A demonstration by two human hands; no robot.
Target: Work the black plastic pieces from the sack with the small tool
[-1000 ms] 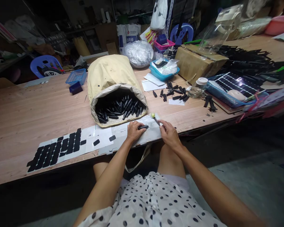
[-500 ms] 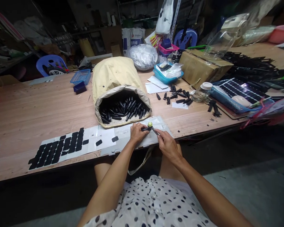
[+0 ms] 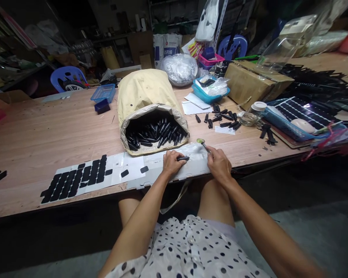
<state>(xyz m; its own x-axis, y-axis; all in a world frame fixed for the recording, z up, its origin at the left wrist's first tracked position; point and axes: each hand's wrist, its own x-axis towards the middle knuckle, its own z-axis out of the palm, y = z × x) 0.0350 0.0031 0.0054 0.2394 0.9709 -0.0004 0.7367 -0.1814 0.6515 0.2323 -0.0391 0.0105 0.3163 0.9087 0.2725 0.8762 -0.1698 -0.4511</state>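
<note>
My left hand (image 3: pixel 171 162) is closed around a small black plastic piece (image 3: pixel 183 158), held just above a clear plastic sheet (image 3: pixel 191 166) at the table's front edge. To its right, my right hand (image 3: pixel 219 164) pinches a thin tool with a yellow-green round tip (image 3: pixel 200 141); the tip points away from the piece. Behind both hands a beige sack (image 3: pixel 146 104) lies on its side, its mouth full of several black pieces (image 3: pixel 155 136).
A white backing sheet with several black stickers (image 3: pixel 81 179) lies at the left front of the wooden table (image 3: pixel 46 131). Loose black pieces (image 3: pixel 220 117), papers, a blue tray (image 3: pixel 210 92), a cardboard box (image 3: pixel 256 83) and a blue basket (image 3: pixel 292 116) crowd the right side.
Half a second ago the tool's tip touched the black piece in my left hand; it has since swung away to the right. The camera view has shifted slightly.
</note>
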